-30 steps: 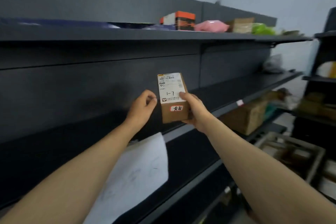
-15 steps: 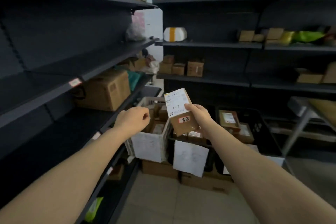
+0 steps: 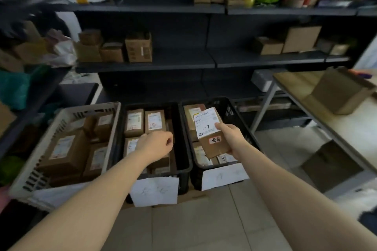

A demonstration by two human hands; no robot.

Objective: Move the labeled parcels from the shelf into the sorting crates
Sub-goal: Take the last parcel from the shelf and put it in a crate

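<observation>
Fingers (image 3: 222, 126) of the right hand (image 3: 231, 138) clasp a small brown cardboard parcel (image 3: 216, 145), thumb pressed on its smooth white label. It is held tilted above the slotted black crate (image 3: 232, 108) just right of the middle black crate (image 3: 184, 161). The left hand (image 3: 157, 142) hovers over the middle crate, fingers curled in, holding nothing. Flat boxy parcels lie label-up inside it, with dark open room along its right wall. Just left stands a grey lattice-sided crate (image 3: 67, 113). A white paper sheet (image 3: 155, 191) hangs from the middle crate's front edge.

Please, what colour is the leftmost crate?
The leftmost slotted plastic crate is off-white, in the head view.
</observation>
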